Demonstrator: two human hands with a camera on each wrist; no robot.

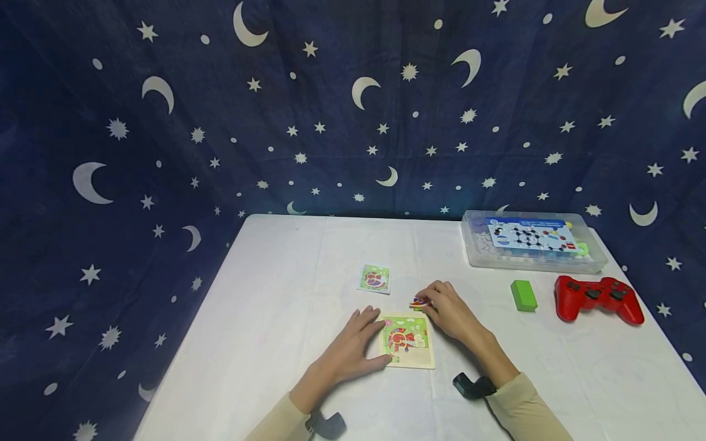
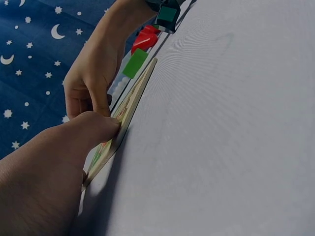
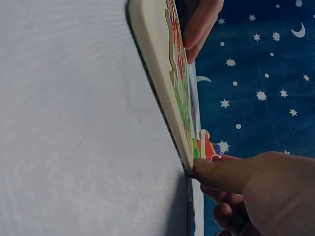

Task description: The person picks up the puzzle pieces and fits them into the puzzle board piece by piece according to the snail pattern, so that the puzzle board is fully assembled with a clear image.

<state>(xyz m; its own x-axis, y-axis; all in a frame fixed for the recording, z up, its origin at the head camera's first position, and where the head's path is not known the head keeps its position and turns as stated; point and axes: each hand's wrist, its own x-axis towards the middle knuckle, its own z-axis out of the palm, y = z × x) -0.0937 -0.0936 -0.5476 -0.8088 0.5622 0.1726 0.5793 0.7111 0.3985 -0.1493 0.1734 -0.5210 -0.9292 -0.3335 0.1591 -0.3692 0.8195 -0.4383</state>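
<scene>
A wooden jigsaw board (image 1: 408, 361) with a red and green picture lies on the white table, its lower right part showing bare wood. My left hand (image 1: 349, 348) rests at the board's left side, fingers spread, thumb on its lower left edge. In the left wrist view that thumb (image 2: 106, 127) lies on the board's edge. Just beyond the board's upper right corner, my right hand (image 1: 449, 311) pinches a colourful puzzle piece (image 1: 418, 302). In the right wrist view the piece (image 3: 205, 146) shows red, green and purple beside the board's corner.
A small picture card (image 1: 375, 279) lies behind the board. To the right are a green block (image 1: 523, 296), a red game controller (image 1: 598, 299) and a clear plastic case (image 1: 532, 260) with a printed label. A dark star-patterned cloth (image 1: 331, 110) hangs behind the table.
</scene>
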